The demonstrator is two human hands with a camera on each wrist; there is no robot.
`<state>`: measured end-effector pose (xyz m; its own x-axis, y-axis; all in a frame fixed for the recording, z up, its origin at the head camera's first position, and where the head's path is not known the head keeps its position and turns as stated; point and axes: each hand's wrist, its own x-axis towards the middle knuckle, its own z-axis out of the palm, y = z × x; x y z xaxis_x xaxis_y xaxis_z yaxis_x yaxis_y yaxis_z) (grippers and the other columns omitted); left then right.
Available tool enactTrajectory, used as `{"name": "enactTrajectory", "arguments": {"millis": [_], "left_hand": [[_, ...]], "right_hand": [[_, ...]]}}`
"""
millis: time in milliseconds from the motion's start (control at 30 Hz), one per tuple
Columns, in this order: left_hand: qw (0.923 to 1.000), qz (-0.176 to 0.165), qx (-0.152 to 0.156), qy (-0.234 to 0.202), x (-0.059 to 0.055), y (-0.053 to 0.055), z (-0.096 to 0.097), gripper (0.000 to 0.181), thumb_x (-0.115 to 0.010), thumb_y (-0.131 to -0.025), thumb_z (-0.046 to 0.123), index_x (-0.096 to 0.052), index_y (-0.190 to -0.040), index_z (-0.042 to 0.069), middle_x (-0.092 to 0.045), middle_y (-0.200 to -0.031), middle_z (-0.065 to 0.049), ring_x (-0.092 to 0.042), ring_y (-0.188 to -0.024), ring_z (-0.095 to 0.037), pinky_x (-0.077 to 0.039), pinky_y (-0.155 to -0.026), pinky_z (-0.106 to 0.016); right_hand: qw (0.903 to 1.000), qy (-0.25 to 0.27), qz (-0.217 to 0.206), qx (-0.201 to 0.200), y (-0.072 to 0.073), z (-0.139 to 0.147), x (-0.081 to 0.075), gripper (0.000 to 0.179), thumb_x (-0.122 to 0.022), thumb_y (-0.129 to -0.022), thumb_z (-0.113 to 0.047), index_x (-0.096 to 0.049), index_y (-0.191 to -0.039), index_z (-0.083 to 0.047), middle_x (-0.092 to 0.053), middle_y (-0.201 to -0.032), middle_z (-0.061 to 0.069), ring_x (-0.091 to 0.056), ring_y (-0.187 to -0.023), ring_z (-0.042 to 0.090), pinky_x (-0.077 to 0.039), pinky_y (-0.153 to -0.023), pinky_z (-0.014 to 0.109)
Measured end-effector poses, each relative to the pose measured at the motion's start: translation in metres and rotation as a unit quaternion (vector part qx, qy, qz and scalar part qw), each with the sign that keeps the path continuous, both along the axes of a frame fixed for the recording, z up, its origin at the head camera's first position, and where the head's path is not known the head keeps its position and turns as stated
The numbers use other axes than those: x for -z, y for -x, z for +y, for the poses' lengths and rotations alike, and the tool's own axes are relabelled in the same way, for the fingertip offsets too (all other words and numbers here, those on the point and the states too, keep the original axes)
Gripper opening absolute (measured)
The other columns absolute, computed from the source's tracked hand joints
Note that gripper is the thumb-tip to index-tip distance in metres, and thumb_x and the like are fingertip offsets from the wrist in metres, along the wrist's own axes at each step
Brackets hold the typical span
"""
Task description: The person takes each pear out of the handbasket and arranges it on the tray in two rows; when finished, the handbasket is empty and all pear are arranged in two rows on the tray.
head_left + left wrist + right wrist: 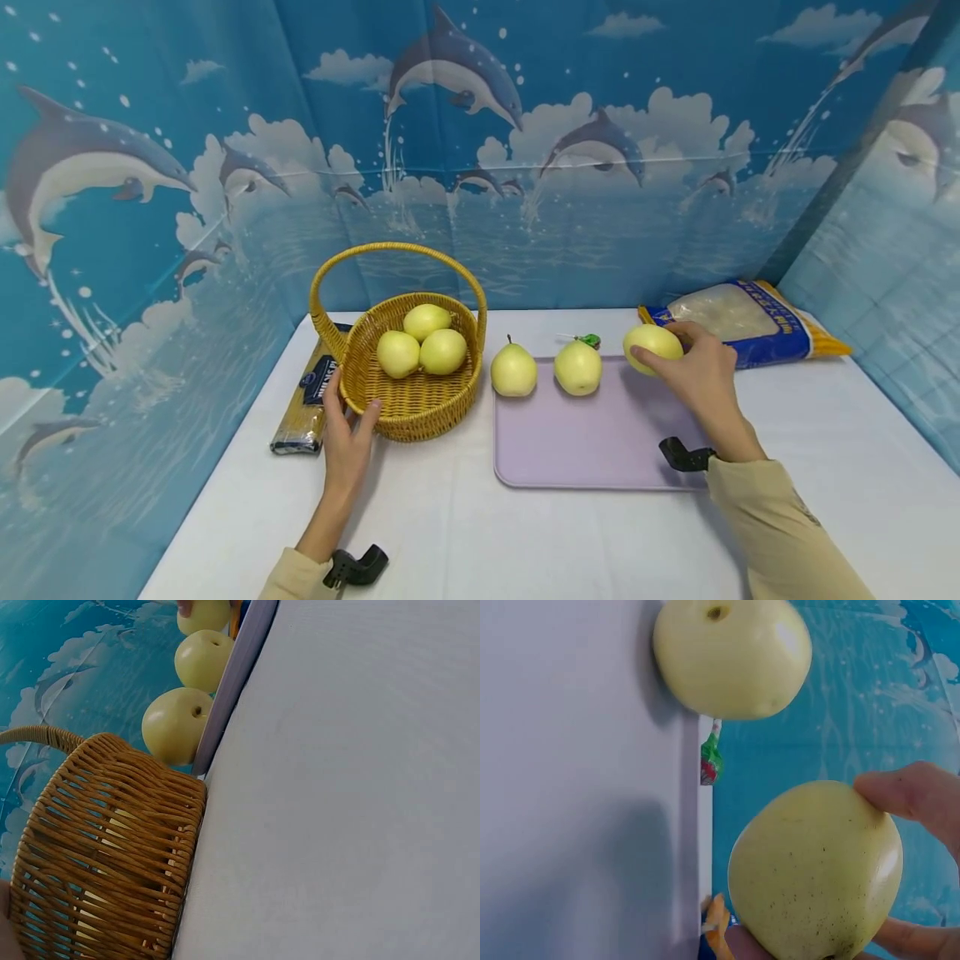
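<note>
Yellow-brown wicker makes up the basket (427, 427), which is gripped at its near left edge by the left hand (348, 446); three pears (442, 351) are contained in it. Another pear (651, 346) is pinched by the right hand (701, 367) above the rear of the lilac tray (592, 450), where two pears (578, 368) are set. A green-wrapped lollipop (590, 341) is partly hidden behind them. At left on the white counter (450, 533), a packet (300, 417) is partly covered by the basket; pale lettering on its dark label cannot be read surely. Characters are printed on the blue-and-yellow bag (738, 321) beside the tray, too small to read.
</note>
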<state>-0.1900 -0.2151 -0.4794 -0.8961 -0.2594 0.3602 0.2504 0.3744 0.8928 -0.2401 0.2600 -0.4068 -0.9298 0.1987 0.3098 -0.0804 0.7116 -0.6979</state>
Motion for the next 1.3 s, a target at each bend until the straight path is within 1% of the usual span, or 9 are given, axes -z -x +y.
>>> {"name": "enactTrajectory", "arguments": {"millis": [167, 433, 500, 633, 700, 833, 933, 1067, 1300], "left_hand": [[1.0000, -0.001, 0.000, 0.001, 0.000, 0.000, 0.000, 0.078, -0.062, -0.106, 0.020, -0.017, -0.170, 0.020, -0.025, -0.173, -0.010, -0.029, -0.159, -0.033, -0.032, -0.126, -0.059], [1.0000, -0.004, -0.002, 0.000, 0.001, 0.000, 0.000, 0.078, -0.062, -0.106, 0.020, -0.016, -0.170, 0.020, -0.025, -0.173, -0.009, -0.029, -0.159, -0.032, -0.032, -0.127, -0.058], [1.0000, -0.004, -0.002, 0.001, 0.000, 0.000, 0.000, 0.078, -0.062, -0.106, 0.020, -0.016, -0.170, 0.020, -0.025, -0.173, -0.009, -0.029, -0.159, -0.032, -0.032, -0.127, -0.058], [1.0000, -0.003, -0.002, 0.000, -0.001, -0.001, 0.000, 0.078, -0.062, -0.106, 0.019, -0.016, -0.170, 0.019, -0.026, -0.173, -0.010, -0.030, -0.158, -0.033, -0.032, -0.126, -0.059], [1.0000, -0.006, -0.003, 0.001, -0.001, -0.001, 0.000, 0.078, -0.062, -0.106, 0.019, -0.016, -0.170, 0.019, -0.026, -0.173, -0.010, -0.030, -0.158, -0.033, -0.032, -0.126, -0.059], [0.9999, -0.011, -0.001, 0.002, 0.000, -0.001, 0.001, 0.078, -0.062, -0.106, 0.021, -0.016, -0.170, 0.020, -0.025, -0.173, -0.009, -0.029, -0.159, -0.032, -0.032, -0.127, -0.057], [0.9999, -0.012, 0.000, 0.000, 0.000, 0.000, 0.002, 0.079, -0.062, -0.106, 0.021, -0.016, -0.170, 0.021, -0.025, -0.173, -0.008, -0.029, -0.159, -0.030, -0.032, -0.127, -0.056], [0.9999, -0.012, 0.001, -0.002, 0.000, 0.001, 0.002, 0.079, -0.062, -0.106, 0.020, -0.015, -0.170, 0.019, -0.025, -0.174, -0.008, -0.029, -0.159, -0.031, -0.031, -0.127, -0.056], [0.9999, -0.017, -0.001, 0.001, -0.001, -0.002, 0.001, 0.079, -0.062, -0.106, 0.021, -0.015, -0.170, 0.020, -0.024, -0.173, -0.009, -0.029, -0.159, -0.032, -0.031, -0.127, -0.058]], "right_hand": [[0.9999, -0.006, -0.006, 0.010, 0.003, 0.001, 0.007, 0.073, -0.085, -0.086, -0.041, -0.063, -0.136, 0.008, -0.066, -0.130, 0.034, -0.057, -0.118, 0.052, -0.032, -0.105, 0.069], [0.9987, -0.033, -0.037, 0.013, 0.006, -0.002, 0.018, 0.077, -0.087, -0.084, -0.040, -0.061, -0.136, 0.011, -0.064, -0.128, 0.039, -0.050, -0.121, 0.060, -0.034, -0.104, 0.070], [0.9978, -0.055, -0.037, 0.008, 0.005, -0.004, 0.019, 0.078, -0.087, -0.084, -0.040, -0.060, -0.136, 0.012, -0.064, -0.126, 0.039, -0.054, -0.116, 0.060, -0.040, -0.099, 0.068], [0.9945, -0.098, -0.038, -0.001, 0.002, -0.007, 0.017, 0.080, -0.087, -0.085, -0.041, -0.058, -0.136, 0.013, -0.065, -0.122, 0.040, -0.061, -0.105, 0.058, -0.050, -0.081, 0.063], [0.9926, -0.111, -0.048, -0.005, 0.000, -0.007, 0.014, 0.082, -0.086, -0.085, -0.042, -0.057, -0.138, 0.014, -0.064, -0.122, 0.041, -0.063, -0.104, 0.058, -0.052, -0.078, 0.063], [0.9878, -0.123, -0.091, -0.030, -0.003, -0.003, 0.006, 0.086, -0.085, -0.087, -0.044, -0.053, -0.140, 0.015, -0.060, -0.128, 0.043, -0.059, -0.110, 0.061, -0.051, -0.085, 0.067], [0.9845, -0.127, -0.112, -0.047, -0.003, -0.001, 0.002, 0.084, -0.085, -0.086, -0.042, -0.054, -0.137, 0.017, -0.061, -0.127, 0.042, -0.059, -0.109, 0.060, -0.051, -0.083, 0.066], [0.9838, -0.129, -0.106, -0.067, -0.001, -0.002, 0.002, 0.082, -0.087, -0.085, -0.040, -0.055, -0.135, 0.017, -0.063, -0.123, 0.042, -0.062, -0.106, 0.057, -0.052, -0.082, 0.064], [0.9825, -0.128, -0.074, -0.114, 0.008, -0.005, 0.010, 0.082, -0.090, -0.082, -0.033, -0.055, -0.139, 0.014, -0.061, -0.130, 0.041, -0.058, -0.116, 0.062, -0.048, -0.094, 0.071]]}}
